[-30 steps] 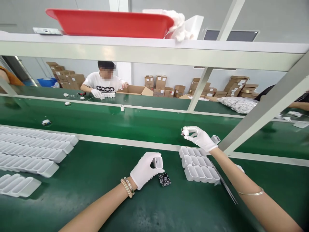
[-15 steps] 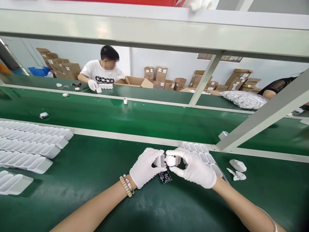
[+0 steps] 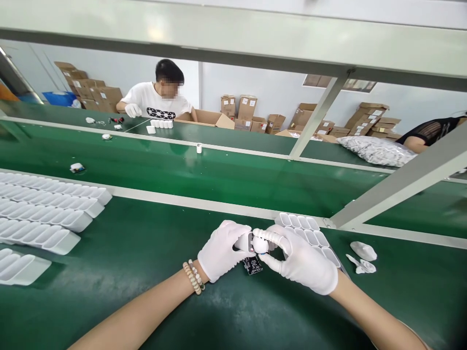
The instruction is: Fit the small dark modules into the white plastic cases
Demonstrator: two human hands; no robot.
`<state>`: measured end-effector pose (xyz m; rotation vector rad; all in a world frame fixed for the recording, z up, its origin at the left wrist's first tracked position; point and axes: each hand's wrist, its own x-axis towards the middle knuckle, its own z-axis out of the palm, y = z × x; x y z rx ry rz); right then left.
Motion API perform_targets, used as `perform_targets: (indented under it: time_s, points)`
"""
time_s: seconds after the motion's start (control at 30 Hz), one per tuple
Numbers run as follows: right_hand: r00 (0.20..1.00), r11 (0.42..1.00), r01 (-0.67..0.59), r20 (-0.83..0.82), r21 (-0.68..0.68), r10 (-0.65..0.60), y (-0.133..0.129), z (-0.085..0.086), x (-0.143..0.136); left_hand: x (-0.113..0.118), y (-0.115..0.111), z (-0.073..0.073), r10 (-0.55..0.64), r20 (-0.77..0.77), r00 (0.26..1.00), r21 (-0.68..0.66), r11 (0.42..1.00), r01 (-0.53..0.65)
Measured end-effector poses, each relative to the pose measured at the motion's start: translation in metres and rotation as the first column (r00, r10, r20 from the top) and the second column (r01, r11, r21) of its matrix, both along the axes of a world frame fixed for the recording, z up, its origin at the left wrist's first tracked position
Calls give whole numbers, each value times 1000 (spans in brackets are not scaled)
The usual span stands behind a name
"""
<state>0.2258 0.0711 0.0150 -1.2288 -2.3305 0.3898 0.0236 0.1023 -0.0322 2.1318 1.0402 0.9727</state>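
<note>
My gloved left hand (image 3: pixel 224 250) is closed round a white plastic housing (image 3: pixel 243 242), its open end turned to the right. Facing that opening, a rounded white part (image 3: pixel 260 244) is pinched between the thumb and fingers of my gloved right hand (image 3: pixel 299 257). A grey piece shows behind the rounded part, partly covered by my fingers. The two parts are very close together; whether they touch I cannot tell. Just below them a black circuit board (image 3: pixel 253 265) shows, partly covered by my left hand.
Rows of white housings (image 3: pixel 54 236) stand at the left, and more housings (image 3: pixel 310 237) behind my right hand. Two small white items (image 3: pixel 363 257) lie at the right. A slanted metal post (image 3: pixel 397 180) rises there. Across the green belt (image 3: pixel 175 170) a co-worker (image 3: pixel 162 95) sits.
The view has tilted slightly. My hands keep the housing and the rounded part end to end. The co-worker's gloved hand has drawn back from the small white pieces.
</note>
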Motion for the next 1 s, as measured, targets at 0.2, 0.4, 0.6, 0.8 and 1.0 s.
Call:
perform_targets:
  time_s: [0.2, 0.4, 0.6, 0.8, 1.0]
  points:
    - [998, 998, 24, 53, 55, -26, -2, -1, -2, 0, 1, 0, -1, -20, 1000, -2, 1000, 1]
    - [997, 998, 15, 75, 57, -19, -2, -1, -2, 1, -2, 2, 16, -38, 999, 12, 1000, -16]
    - [997, 999, 13, 76, 46, -16, -2, 0, -2, 0, -1, 4, 1, -36, 999, 8, 1000, 0]
    - [998, 1000, 4, 68, 26, -6, -1, -4, 1, 0, 1, 2, -2, -27, 1000, -14, 1000, 1]
    - [1000, 1000, -4, 27, -14, 5, 3, -6, 5, 0, 5, 0, -46, -43, 998, -26, 999, 45]
